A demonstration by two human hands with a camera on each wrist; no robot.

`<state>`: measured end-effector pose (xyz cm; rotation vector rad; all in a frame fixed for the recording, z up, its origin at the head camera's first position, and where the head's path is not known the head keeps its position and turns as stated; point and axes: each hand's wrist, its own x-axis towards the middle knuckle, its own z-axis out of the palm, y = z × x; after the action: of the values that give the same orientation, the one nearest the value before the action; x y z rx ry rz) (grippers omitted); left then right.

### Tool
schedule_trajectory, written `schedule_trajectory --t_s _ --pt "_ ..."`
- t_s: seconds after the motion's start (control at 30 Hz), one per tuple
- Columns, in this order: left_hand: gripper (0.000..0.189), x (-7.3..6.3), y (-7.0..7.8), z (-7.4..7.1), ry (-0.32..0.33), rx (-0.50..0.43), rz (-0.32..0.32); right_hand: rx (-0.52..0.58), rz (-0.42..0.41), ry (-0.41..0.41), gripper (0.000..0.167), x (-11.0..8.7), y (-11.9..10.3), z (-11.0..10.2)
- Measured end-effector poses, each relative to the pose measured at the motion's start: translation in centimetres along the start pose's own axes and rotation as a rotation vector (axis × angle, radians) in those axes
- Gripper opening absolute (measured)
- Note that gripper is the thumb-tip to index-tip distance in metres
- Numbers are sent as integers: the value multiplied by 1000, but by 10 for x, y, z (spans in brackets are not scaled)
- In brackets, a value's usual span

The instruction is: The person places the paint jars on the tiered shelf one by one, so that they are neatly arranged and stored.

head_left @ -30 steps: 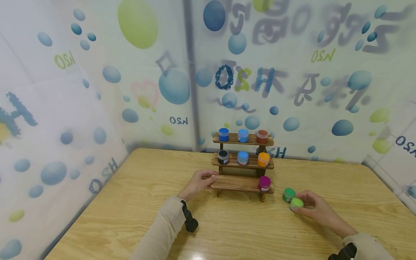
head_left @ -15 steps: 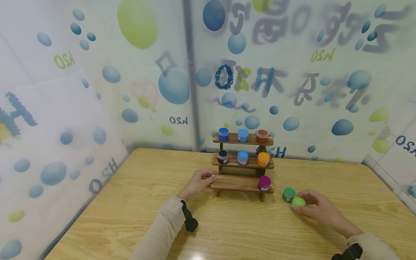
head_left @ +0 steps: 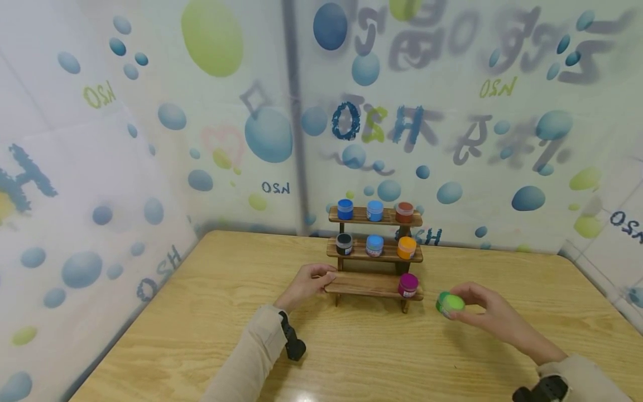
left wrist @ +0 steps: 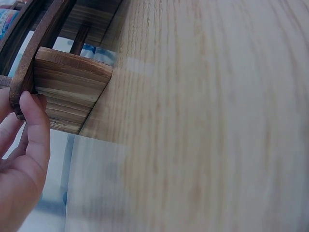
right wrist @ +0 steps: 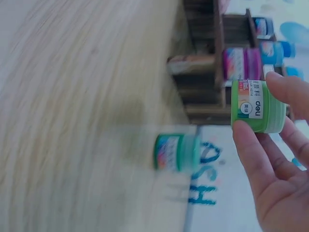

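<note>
A light green paint jar [right wrist: 253, 106] is pinched between the thumb and fingers of my right hand [head_left: 494, 315], raised off the table. In the head view it partly covers a dark green paint jar [right wrist: 176, 152] that stands on the table. My left hand [head_left: 307, 285] grips the left end of the lowest shelf of a three-tier wooden rack [head_left: 361, 283], thumb on top. On that shelf's right end stands a purple paint jar [head_left: 408, 285].
The middle shelf bears a black jar [head_left: 344, 244], a light blue jar [head_left: 374, 245] and an orange jar [head_left: 406, 247]. Above are a blue jar [head_left: 345, 209], another light blue jar [head_left: 374, 210] and a brown jar [head_left: 404, 212]. A printed curtain [head_left: 241, 184] hangs behind the wooden table [head_left: 351, 352].
My right hand has lifted the light green jar off the table, after a slight shift right, and carried it up and left over the dark green jar. My left hand has stayed on the rack.
</note>
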<state>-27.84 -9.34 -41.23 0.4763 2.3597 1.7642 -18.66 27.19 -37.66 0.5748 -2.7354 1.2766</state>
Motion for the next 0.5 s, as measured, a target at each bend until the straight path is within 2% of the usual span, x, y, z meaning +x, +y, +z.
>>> schedule_trajectory --t_s 0.13,0.33,0.5 --pt "25 0 0 1 9 7 -6 37 -51 -18 32 3 -12 5" --pt "26 0 1 -1 -7 -1 -9 172 -76 -98 35 13 -27 18" --pt "25 -8 15 -1 -24 -11 7 185 -121 -122 32 24 -39 28"
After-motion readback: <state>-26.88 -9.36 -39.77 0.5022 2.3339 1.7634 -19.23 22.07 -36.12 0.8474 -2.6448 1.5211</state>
